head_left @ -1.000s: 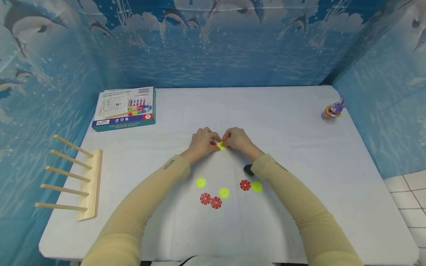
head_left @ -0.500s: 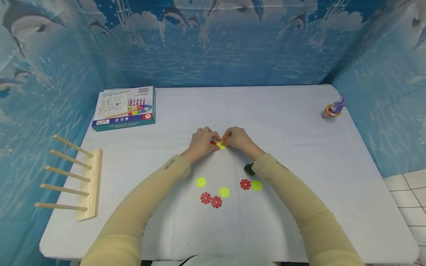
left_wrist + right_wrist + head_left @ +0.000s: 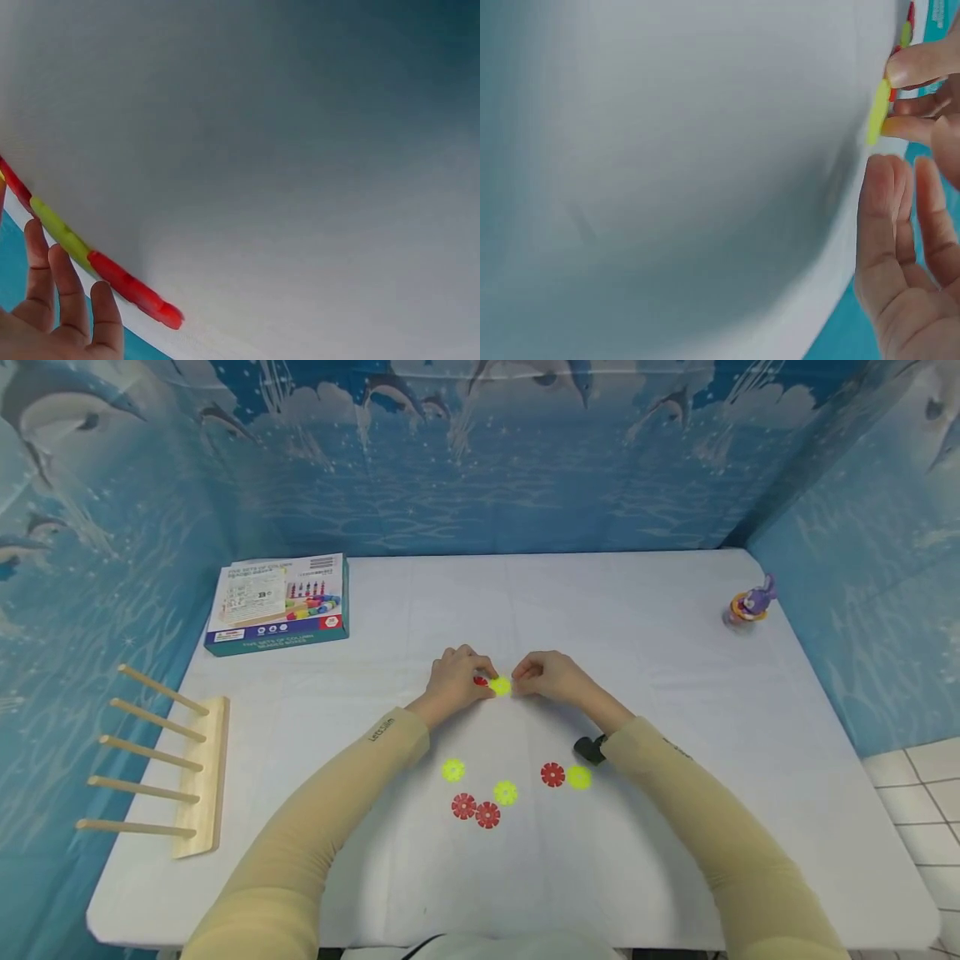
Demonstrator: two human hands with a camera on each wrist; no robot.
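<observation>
Starting at the left of centre in the head view, we find the left hand (image 3: 453, 681), its thumb and a finger pinching the yellow end disc (image 3: 501, 686). That disc closes the right-hand end of a chain (image 3: 60, 229) of red and yellow discs. In the left wrist view we see the chain's long axis slant from the left edge down toward the lower middle, with the other fingers fairly straight along it.

Just right of the yellow end disc we come to the right hand (image 3: 553, 677). Its fingers are bunched close together, only slightly parted, and we see nothing held in them. The right wrist view puts the disc just above these fingertips, apparently not touching. The left hand is the nearer one, since it has the grip.

Below, toward the right, a loose red disc (image 3: 552, 775) lies on the table (image 3: 712, 710).
</observation>
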